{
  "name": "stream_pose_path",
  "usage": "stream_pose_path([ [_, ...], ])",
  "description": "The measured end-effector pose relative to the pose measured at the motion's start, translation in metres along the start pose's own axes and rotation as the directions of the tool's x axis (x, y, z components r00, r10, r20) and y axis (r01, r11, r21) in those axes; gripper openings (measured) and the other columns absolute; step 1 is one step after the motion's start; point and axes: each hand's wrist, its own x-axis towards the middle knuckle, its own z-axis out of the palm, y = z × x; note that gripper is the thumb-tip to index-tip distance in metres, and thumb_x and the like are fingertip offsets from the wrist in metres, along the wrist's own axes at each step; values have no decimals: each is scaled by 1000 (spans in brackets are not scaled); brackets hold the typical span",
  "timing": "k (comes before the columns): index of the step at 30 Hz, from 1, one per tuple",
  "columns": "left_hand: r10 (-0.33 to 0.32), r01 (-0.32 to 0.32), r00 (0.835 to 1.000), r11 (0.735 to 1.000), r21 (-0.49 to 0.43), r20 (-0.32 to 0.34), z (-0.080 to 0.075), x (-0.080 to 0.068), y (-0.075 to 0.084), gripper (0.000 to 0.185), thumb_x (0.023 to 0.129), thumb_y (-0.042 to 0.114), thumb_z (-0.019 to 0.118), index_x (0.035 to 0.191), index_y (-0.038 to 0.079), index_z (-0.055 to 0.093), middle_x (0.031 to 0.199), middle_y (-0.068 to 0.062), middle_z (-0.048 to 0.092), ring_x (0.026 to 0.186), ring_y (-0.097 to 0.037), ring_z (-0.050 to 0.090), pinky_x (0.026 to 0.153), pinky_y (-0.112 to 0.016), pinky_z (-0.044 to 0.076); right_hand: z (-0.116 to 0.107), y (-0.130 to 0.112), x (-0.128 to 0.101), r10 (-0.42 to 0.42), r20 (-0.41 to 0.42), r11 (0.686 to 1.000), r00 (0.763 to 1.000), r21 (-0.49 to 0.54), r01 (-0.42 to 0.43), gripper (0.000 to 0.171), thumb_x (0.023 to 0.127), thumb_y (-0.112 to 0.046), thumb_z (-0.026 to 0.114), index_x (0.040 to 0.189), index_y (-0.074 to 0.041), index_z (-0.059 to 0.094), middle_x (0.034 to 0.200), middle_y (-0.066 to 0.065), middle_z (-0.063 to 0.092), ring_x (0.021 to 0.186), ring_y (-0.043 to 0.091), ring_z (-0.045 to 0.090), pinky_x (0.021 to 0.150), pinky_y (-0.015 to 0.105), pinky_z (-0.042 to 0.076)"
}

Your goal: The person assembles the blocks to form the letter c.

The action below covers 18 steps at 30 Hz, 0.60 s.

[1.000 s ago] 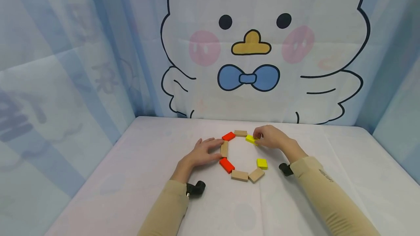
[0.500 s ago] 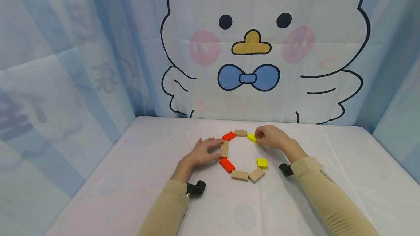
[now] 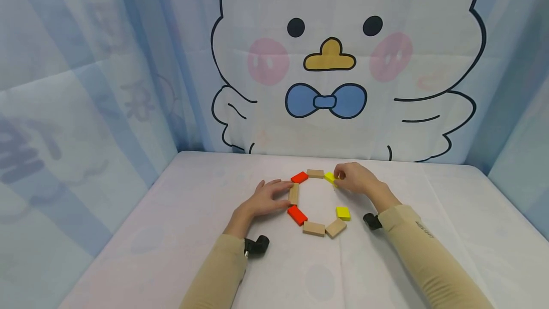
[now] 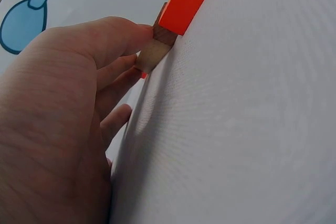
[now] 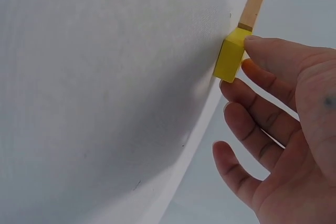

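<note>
My left hand [image 3: 266, 200] rests beside an upright-lying wooden block [image 3: 294, 195] on the ring's left side; thumb and fingertips touch it, the fingers loosely extended. In the left wrist view this wooden block [image 4: 154, 55] sits just beyond a red block [image 4: 189, 3]. On the far right of the ring, my right hand [image 3: 355, 178] pinches a yellow block [image 3: 330, 177] between thumb and fingers. The right wrist view has this yellow block [image 5: 229, 59] against or very near the end of a wooden block [image 5: 253, 8]. The right hand's other fingers spread loosely.
Two red blocks, one far [image 3: 299, 177] and one near [image 3: 297, 215], flank the left wooden block. A wooden block [image 3: 315, 174] lies at the far side. Nearer lie two wooden blocks [image 3: 314, 229] and a second yellow block [image 3: 343, 213]. A gap separates the yellow blocks.
The pinched yellow block has shifted slightly right and away, and turned to a steeper slant. My right hand moved a little with it. The left hand and other blocks stay put.
</note>
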Motion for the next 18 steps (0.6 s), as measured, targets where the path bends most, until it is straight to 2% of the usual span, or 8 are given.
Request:
stream_pose_path([
  [12, 4, -4, 1000, 1000, 14, 2, 2, 1, -2, 58, 95, 31, 63, 150, 18, 51, 153, -2, 48, 147, -29, 30, 119, -59, 4, 2, -1, -2, -1, -8, 1000, 1000, 11, 1, 19, 95, -18, 69, 110, -5, 68, 87, 5, 60, 73, 20, 53, 65, 32, 48],
  [18, 7, -7, 1000, 1000, 10, 2, 1, 0, -1, 58, 95, 31, 62, 150, 17, 51, 153, -3, 48, 147, -29, 30, 119, -59, 3, 2, -1, -4, -19, -20, 1000, 1000, 19, 19, 18, 96, -17, 65, 109, -5, 68, 87, 5, 61, 74, 20, 53, 68, 34, 48],
])
